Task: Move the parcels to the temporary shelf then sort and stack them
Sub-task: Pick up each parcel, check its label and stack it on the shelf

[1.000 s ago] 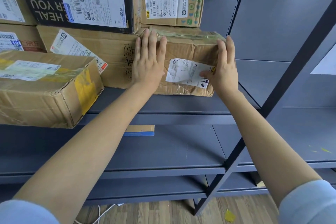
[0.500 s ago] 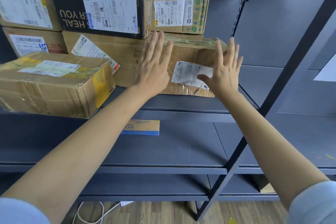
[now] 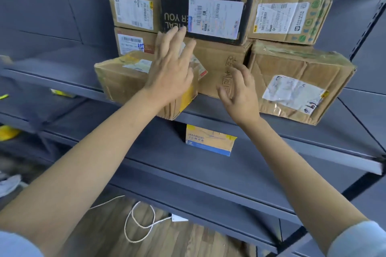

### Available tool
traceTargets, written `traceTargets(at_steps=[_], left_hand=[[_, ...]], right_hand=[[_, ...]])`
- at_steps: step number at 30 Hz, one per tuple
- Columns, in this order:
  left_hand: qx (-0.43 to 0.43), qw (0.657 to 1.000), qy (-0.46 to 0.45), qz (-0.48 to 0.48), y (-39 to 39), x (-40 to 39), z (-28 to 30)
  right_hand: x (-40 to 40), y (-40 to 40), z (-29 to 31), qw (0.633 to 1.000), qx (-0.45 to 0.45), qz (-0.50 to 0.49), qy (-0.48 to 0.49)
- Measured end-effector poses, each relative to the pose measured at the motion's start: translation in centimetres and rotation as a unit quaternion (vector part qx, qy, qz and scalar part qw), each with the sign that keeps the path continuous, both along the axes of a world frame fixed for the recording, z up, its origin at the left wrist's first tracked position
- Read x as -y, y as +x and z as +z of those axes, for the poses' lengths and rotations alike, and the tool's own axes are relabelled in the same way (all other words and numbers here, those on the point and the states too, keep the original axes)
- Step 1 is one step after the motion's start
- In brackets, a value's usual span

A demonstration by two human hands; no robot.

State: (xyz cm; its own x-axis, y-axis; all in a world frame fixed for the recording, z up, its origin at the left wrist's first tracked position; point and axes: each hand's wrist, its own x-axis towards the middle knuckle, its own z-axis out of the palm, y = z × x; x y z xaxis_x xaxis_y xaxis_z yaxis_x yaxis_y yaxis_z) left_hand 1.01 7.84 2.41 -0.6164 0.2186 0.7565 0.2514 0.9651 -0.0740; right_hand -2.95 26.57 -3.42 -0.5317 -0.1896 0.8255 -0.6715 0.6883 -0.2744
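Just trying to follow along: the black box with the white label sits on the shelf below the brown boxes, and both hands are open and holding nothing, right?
Not quite. The head view shows the black box stacked on top of the brown boxes, not on the shelf below; the only parcel down there is a small blue and tan box. The rest holds: the left hand and right hand are both open and hold nothing.

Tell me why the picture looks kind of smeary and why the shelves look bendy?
In the head view, the left hand and the far left shelf edge are smeared by motion blur; the wide-angle lens tilts and curves the shelf boards; the black box label stays mostly readable; lighting is soft, without harsh glare.
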Motion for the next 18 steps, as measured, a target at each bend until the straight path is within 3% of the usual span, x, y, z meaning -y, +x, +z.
traceTargets(at_steps=[5,8,12,15,18], left_hand=[[0.019,0.993,0.089,0.077,0.9,5.2,0.0],[0.046,0.971,0.183,0.147,0.0,8.6,0.2],[0.140,0.909,0.311,0.239,-1.8,13.2,0.7],[0.203,0.875,0.383,0.215,-2.7,14.9,0.5],[0.287,0.841,0.427,0.167,-3.0,15.6,-0.6]], right_hand=[[4.8,0.6,0.8,0.971,0.201,0.055,-0.121],[6.6,0.3,0.9,0.915,0.340,0.057,-0.212],[8.5,-0.2,1.4,0.820,0.475,0.109,-0.298],[9.3,-1.0,1.8,0.761,0.533,0.133,-0.345],[9.5,-1.4,2.1,0.735,0.574,0.140,-0.334]])
